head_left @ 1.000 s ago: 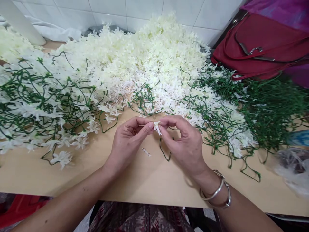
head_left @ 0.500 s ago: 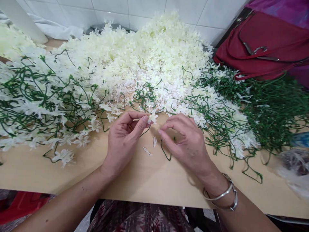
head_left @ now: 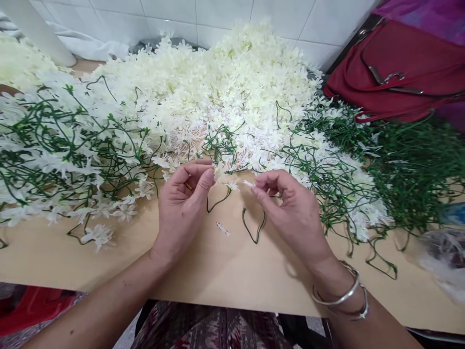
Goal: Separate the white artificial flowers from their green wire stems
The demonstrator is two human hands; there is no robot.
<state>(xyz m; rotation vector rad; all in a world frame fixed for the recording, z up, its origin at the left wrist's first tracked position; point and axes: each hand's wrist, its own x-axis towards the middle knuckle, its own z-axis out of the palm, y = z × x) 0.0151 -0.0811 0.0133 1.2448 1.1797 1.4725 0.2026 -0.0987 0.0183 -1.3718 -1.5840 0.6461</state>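
Observation:
My left hand [head_left: 187, 194] pinches a small white artificial flower [head_left: 219, 171] between thumb and forefinger. Just below that flower, a white bloom [head_left: 232, 185] sits at the end of a bent green stem [head_left: 214, 208]; whether it touches my left hand I cannot tell. Between the thumb and forefinger of my right hand [head_left: 283, 201] is a small white stamen piece [head_left: 249, 183], its tip pointing toward the flower. Below, on the table [head_left: 225, 271], lie another stamen piece [head_left: 223, 229] and a V-shaped green stem [head_left: 255, 232].
A heap of cream-white petals [head_left: 232, 72] spreads along the tiled wall. Stemmed white flowers [head_left: 65, 150] are piled on the left, bare green stems [head_left: 414, 155] on the right. A red handbag [head_left: 410, 68] rests at the back right, a clear plastic bag [head_left: 446, 261] nearer.
My right hand has picked one stamen piece off the table and raised it. My left hand, with the flower, has shifted slightly left, and the stemmed bloom beside it now shows.

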